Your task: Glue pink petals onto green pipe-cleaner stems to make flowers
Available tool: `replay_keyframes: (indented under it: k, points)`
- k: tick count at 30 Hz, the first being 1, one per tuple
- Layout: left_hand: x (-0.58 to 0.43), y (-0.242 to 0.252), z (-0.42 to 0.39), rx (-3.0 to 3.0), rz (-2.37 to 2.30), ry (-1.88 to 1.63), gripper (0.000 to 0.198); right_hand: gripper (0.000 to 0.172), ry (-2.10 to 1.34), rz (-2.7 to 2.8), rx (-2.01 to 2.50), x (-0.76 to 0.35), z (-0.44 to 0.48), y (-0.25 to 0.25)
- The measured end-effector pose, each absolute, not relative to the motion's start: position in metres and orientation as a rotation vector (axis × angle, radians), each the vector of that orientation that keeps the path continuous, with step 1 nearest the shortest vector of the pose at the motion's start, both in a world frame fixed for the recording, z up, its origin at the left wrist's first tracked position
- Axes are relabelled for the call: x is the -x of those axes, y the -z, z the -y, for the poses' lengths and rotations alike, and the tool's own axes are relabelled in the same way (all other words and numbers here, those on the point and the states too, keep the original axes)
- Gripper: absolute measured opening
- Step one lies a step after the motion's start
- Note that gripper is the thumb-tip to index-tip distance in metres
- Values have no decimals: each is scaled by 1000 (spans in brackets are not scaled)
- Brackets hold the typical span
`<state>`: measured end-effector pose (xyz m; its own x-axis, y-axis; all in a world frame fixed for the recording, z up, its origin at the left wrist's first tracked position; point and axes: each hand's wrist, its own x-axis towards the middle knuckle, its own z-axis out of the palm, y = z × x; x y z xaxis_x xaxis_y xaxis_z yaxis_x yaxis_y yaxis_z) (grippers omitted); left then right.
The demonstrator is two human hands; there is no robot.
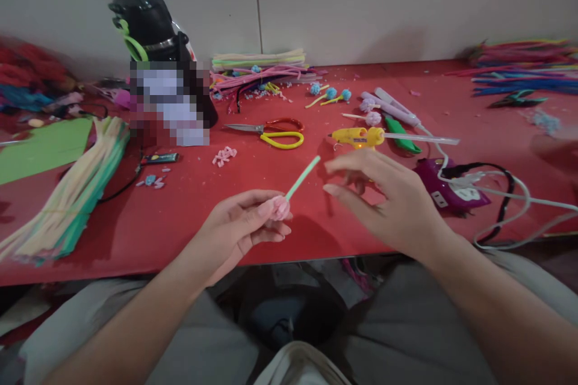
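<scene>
My left hand (246,222) is closed around a small pink fuzzy bud (280,209) on a pale green stem (302,177) that points up and to the right. My right hand (383,198) hovers over the red table (171,222) just right of the stem, fingers spread and blurred, holding nothing. A yellow glue gun (359,137) lies just beyond the right hand. Scissors with yellow and red handles (273,132) lie behind the stem.
A purple power strip (447,189) with white and black cables sits at the right. Bundles of pipe cleaners lie at the left (67,192), the back (259,63) and the far right (524,69). A black jug (147,27) stands at the back. Small pompom flowers (332,95) are scattered about.
</scene>
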<state>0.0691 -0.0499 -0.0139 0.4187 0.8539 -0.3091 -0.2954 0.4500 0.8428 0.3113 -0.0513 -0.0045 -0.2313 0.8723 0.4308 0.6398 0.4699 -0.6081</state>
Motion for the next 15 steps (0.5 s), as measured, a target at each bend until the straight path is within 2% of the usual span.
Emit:
replay_keyframes:
  k: [3,8,12,15]
  points:
    - [-71,15,49,-833,-894,-773,27,34,-342,2106,1090,-307,47,16]
    - [-70,18,52,-1022,-948,-705,29,28,-552,2221,1030,-292,48,39]
    - [-67,19,57,-1205,-986,-739,38,21,-752,2064,1174,-281,50,41]
    - [-62,19,59,-1649,-1159,-757,26,20,-838,1971,1225,-278,51,38]
